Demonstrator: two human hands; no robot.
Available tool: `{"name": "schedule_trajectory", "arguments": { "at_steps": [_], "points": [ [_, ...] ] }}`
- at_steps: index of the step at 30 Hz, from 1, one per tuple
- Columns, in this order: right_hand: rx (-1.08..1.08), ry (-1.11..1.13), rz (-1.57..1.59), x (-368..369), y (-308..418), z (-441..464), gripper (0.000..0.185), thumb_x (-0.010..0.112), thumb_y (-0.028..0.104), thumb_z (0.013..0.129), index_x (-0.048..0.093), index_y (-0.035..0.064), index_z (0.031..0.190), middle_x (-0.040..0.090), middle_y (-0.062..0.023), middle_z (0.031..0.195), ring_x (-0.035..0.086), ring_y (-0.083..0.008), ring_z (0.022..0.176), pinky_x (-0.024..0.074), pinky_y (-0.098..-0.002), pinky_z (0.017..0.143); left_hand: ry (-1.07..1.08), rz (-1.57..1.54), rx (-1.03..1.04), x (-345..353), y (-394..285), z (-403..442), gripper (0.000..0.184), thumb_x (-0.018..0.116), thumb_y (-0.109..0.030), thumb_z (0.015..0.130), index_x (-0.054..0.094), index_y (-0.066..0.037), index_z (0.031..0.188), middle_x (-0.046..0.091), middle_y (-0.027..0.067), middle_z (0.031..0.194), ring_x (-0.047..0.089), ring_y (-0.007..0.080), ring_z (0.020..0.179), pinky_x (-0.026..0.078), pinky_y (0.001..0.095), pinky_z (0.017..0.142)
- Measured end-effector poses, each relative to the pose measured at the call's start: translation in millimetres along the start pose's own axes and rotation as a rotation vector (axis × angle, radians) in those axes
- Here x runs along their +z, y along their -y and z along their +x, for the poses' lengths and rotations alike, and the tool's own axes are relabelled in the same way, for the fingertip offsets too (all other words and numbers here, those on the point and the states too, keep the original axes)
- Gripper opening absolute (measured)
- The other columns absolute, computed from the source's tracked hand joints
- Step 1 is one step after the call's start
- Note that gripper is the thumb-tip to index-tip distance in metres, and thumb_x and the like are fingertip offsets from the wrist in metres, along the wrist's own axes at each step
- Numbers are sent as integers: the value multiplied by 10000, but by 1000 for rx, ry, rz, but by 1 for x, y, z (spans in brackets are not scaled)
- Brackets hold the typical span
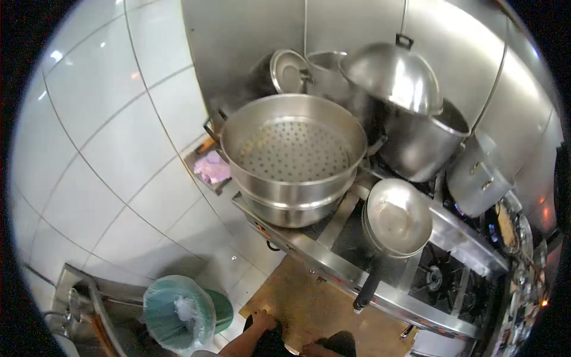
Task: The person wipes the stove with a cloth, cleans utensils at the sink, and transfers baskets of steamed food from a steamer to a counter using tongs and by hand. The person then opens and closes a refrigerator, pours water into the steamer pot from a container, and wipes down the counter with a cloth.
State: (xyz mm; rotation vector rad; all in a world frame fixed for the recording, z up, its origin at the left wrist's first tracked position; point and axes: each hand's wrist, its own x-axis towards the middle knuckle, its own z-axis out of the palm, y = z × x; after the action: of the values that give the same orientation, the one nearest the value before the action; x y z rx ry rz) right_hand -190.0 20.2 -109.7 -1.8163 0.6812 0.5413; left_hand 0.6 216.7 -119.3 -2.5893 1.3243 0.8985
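Note:
My left hand (263, 320) rests on my dark-trousered leg at the bottom of the view, its fingers lying loosely with nothing visible in them. Only a small part of my right hand (313, 350) shows at the lower edge, beside the other leg; its fingers are hidden. Both hands are apart from the stove. Above them, a large steel steamer pot (297, 190) stands on the stove, uncovered, its perforated steamer plate (291, 149) bare. A stack of steel pans (399, 217) with a black handle (367, 288) sits to its right, the handle pointing over the front edge.
Tall pots (416, 149) stand behind, one with a domed lid (392, 77) tilted on it. A gas burner (434, 276) is at right. A lined green bin (178, 315) stands lower left. A pink cloth (212, 168) lies by the tiled wall (101, 137).

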Motion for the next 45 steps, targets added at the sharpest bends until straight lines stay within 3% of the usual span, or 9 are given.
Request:
{"name": "schedule_trajectory", "arguments": {
  "at_steps": [3,11,13,20,24,31,36,40,45],
  "points": [
    [5,47,21,0,45,-44,380,559,343,864,596,83,1139,639,-143,1045,607,-270,926,474,-396,833,60,326,123,-43,-13,-69,535,515,-497,797,529,-189,1235,496,171,1258,440,359,1184,365,551,934],
    [-52,166,-2,7,144,-139,398,556,358,863,591,87,1152,646,-140,1026,615,-254,900,480,-386,811,590,-307,811,-116,18,-161,377,403,-315,923,569,-79,1165,587,191,1144,568,317,1045,425,431,897],
    [-78,208,-24,12,153,-149,403,555,362,863,590,88,1156,648,-139,1021,617,-250,893,482,-384,806,684,-466,626,-226,-1,-212,382,455,-330,891,592,-58,1122,599,185,1127,574,315,1025,430,423,882],
    [-189,343,-191,-7,168,-136,418,553,376,863,586,91,1167,654,-137,1005,624,-236,869,487,-376,786,294,-750,454,-66,65,-193,469,482,-445,896,623,-53,1111,611,147,1141,581,264,1019,417,390,909],
    [-223,451,-309,-29,165,-128,427,551,384,863,584,93,1174,658,-136,996,627,-228,856,490,-371,775,378,-1044,-227,-98,37,-261,529,384,-470,930,602,-36,1140,623,131,1116,592,231,982,438,384,898],
    [-317,497,-398,-50,162,-95,443,549,397,862,580,97,1186,664,-133,979,634,-213,832,496,-362,756,215,-1407,-772,-89,-16,-334,520,495,-499,854,686,-18,909,675,157,878,646,266,800,492,389,766],
    [-71,411,-327,-19,118,-21,404,567,393,860,638,58,1074,667,-141,953,630,-204,847,487,-348,743,-80,-1407,-567,25,-26,-337,470,525,-458,835,675,-20,916,666,175,902,639,286,848,490,390,775],
    [-273,386,-232,-55,247,-103,401,564,407,856,656,48,1010,659,-143,931,614,-202,868,476,-338,750,-377,-1173,-412,116,-4,-315,432,550,-426,820,666,-22,921,659,189,921,634,302,886,489,391,783],
    [-420,337,-257,-70,284,-128,421,558,411,843,641,25,991,647,-129,931,610,-225,824,471,-362,724,-199,-1090,-704,-11,-7,-322,362,579,-357,778,643,-37,933,642,209,958,615,342,937,486,397,793]
  ]
}}
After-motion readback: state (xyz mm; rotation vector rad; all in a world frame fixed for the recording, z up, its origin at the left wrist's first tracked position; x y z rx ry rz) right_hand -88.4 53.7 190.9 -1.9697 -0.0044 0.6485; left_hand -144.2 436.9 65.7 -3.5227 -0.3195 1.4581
